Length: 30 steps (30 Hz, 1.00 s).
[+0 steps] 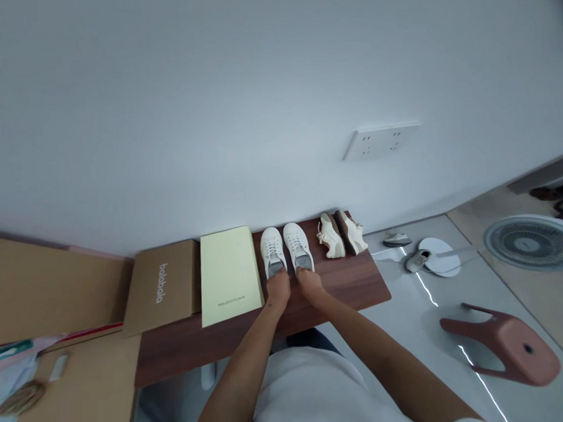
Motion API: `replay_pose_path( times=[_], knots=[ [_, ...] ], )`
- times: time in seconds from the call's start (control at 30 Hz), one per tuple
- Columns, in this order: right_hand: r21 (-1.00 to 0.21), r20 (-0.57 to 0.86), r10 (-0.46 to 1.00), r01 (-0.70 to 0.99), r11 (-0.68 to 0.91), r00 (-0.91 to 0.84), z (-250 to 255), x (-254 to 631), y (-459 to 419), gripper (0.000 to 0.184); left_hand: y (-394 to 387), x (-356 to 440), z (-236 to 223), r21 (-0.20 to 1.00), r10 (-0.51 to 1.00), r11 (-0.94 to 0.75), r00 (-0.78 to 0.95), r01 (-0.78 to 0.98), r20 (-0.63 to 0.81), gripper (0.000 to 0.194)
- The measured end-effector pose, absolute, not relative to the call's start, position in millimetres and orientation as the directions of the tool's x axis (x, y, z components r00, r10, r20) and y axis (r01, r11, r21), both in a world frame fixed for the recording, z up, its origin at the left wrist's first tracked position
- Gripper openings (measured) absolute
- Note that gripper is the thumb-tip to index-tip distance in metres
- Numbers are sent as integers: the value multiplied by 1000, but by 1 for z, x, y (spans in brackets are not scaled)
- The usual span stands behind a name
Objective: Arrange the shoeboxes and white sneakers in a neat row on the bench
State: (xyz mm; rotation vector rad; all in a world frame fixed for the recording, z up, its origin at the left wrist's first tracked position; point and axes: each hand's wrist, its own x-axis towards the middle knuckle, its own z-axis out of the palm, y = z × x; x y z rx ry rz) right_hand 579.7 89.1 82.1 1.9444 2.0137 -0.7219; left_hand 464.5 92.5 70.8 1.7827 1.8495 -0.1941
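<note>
Head view: you are stretching both arms forward, your left hand (278, 287) gripping the left white sneaker's (272, 251) heel, your right hand (308, 282) gripping the right white sneaker's (298, 245), on the wooden table (348, 282); both boxes (229, 274) are lying closed beside them.

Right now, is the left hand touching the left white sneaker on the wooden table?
Touching. The head view shows the left hand with its fingers on the heel of the left white sneaker, with no gap visible between them.

Matt wood table (348, 282) (cardboard boxes (161, 286))
</note>
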Motion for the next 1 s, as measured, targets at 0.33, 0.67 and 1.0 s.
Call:
replay_pose_path(
  times=[0.33,0.67,1.0],
  knots=[
    [-221,-350,937,972,-77,-5,120,635,111,28,113,491,108,406,931,27,125,914,-343,46],
    [-298,-297,926,899,-321,232,101,753,123,33,128,577,86,602,892,-74,322,795,-316,49],
    [-425,-346,915,835,-351,208,47,847,132,67,158,617,36,581,863,0,294,814,-411,42]
  ],
)
